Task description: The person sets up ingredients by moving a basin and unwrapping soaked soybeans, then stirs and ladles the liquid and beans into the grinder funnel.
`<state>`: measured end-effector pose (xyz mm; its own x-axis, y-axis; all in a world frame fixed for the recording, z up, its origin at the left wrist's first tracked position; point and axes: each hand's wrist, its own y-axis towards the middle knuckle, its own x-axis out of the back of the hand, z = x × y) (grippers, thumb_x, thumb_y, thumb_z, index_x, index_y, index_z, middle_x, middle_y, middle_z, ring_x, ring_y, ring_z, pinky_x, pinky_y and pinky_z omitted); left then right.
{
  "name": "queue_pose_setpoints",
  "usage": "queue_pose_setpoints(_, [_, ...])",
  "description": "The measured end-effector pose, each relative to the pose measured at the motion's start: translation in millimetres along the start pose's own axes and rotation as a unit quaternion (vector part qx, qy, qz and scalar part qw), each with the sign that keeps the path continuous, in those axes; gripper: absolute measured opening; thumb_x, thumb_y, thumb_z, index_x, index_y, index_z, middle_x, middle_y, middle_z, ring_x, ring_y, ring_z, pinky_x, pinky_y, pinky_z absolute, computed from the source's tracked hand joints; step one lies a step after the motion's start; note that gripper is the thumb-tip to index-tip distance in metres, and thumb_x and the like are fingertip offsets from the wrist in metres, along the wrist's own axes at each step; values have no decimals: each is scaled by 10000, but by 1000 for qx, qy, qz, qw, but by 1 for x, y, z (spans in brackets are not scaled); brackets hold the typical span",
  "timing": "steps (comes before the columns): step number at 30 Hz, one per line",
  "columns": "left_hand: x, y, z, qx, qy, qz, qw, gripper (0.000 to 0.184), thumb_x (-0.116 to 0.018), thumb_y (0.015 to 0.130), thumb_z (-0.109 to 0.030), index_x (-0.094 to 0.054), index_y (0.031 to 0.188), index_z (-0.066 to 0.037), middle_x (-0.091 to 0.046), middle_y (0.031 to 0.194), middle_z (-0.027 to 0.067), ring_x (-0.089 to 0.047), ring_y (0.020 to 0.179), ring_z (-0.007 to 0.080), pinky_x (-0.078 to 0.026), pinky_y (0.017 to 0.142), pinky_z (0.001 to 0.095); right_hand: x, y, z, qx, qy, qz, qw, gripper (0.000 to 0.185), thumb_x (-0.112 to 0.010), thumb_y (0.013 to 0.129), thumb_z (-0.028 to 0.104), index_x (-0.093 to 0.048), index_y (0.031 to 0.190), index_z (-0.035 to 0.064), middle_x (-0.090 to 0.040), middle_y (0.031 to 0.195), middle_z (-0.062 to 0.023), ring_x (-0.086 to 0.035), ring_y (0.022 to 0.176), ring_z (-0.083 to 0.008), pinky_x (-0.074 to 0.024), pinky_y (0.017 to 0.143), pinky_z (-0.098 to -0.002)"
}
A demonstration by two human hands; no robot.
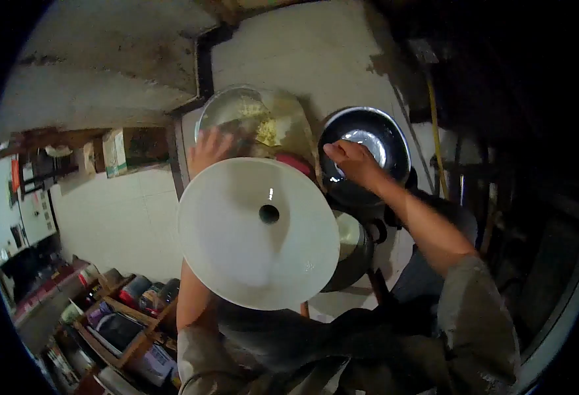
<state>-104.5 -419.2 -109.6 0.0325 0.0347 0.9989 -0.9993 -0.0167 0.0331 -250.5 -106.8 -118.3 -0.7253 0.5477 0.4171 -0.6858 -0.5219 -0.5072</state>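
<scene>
The pale tiled floor [121, 210] spreads widest, running from the left to the far side. Over the middle, nearest the camera, is a large white round disc [237, 243] with a dark hole; it hides part of the person's left forearm. Past it, on the far side, lies a rounded basin [201, 120] with a pale board [295, 112] in its right part. Just right of that stands a dark, shiny bowl [395, 158], and nearer, partly behind the disc, a dark greenish pot [362, 266] with something whitish inside. The left hand [209, 151] is at the basin's near left edge, its grip spread, with a dark blur just right of the fingers. The right hand [354, 161] is over the bowl, its grip curled; whether it pinches anything I cannot tell. Yellow pieces [267, 131] lie in a small heap about the board's left side. Smallest, a red object [296, 163] shows between disc and board
</scene>
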Motion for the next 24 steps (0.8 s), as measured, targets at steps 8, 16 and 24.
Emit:
queue_pose_setpoints(8, [-61, -122, 67, 530, -323, 57, 782, 558, -444, 940, -449, -542, 1221, 23, -627, 1112, 222, -581, 1053, 350, -428, 915, 389, -18, 28, -21, -108, 218, 116, 963, 574, -534, 869, 617, -626, 903, 52, -572, 804, -4, -534, 740, -110, -442, 667, -289])
queue_pose_setpoints(16, [-189, -155, 50, 604, -644, 203, 424, 1038, -554, 719, -737, -283, 1432, -34, -387, 1322, 360, -499, 1126, 469, -379, 939, 566, -31, 76, 17, -196, 274, 187, 923, 504, -597, 868, 539, -628, 1064, 75, -652, 928, -41, -598, 712, -139, -497, 667, -299])
queue_pose_setpoints(24, [-133, -105, 31, 571, -724, 189, 338, 389, -572, 871, -340, -580, 1071, -6, -624, 1039, 201, -604, 955, 302, -496, 773, 434, -49, 124, 23, -282, 131, 198, 929, 416, -631, 866, 350, -589, 1118, 21, -651, 990, -151, -648, 793, -220, -544, 670, -416])
